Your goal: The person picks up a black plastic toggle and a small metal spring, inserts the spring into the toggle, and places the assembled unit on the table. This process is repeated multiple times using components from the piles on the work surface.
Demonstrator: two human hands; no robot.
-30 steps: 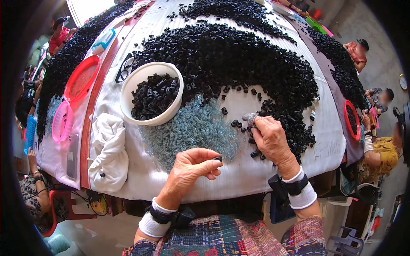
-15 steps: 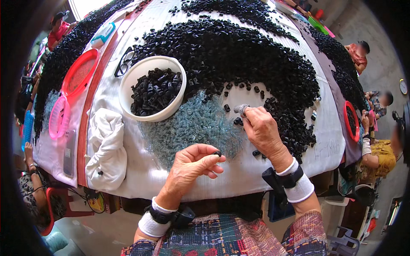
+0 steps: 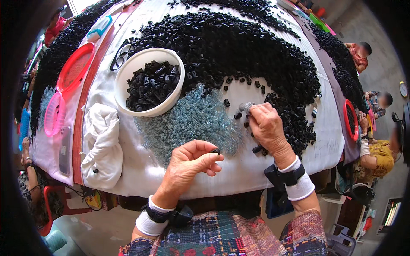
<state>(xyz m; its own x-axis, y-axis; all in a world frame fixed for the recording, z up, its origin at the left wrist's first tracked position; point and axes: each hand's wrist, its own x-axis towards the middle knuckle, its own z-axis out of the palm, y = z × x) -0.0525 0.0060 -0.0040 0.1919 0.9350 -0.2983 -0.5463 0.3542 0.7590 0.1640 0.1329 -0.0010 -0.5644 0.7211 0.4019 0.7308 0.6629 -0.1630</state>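
My left hand [image 3: 190,164] hovers near the table's front edge, pinching a small black plastic piece [image 3: 216,151] between thumb and fingers. My right hand [image 3: 267,128] rests on the white cloth at the rim of the large black pile [image 3: 239,47], its fingertips closed on a small grey spring [image 3: 245,106]. Between the hands spreads a patch of translucent blue-grey springs [image 3: 188,123]. A few loose black pieces [image 3: 226,103] lie beside the right fingers. A white bowl [image 3: 147,112] of black pieces stands to the upper left.
A crumpled white cloth [image 3: 102,145] lies left of the springs. Black glasses [image 3: 119,55] sit behind the bowl. Red and pink baskets [image 3: 74,68] and a phone [image 3: 65,149] line the left side. Other people sit at the right edge beside a red bowl [image 3: 348,123].
My right hand moved left from the pile's edge toward the springs and now pinches a spring. My left hand stayed in place with its black piece.
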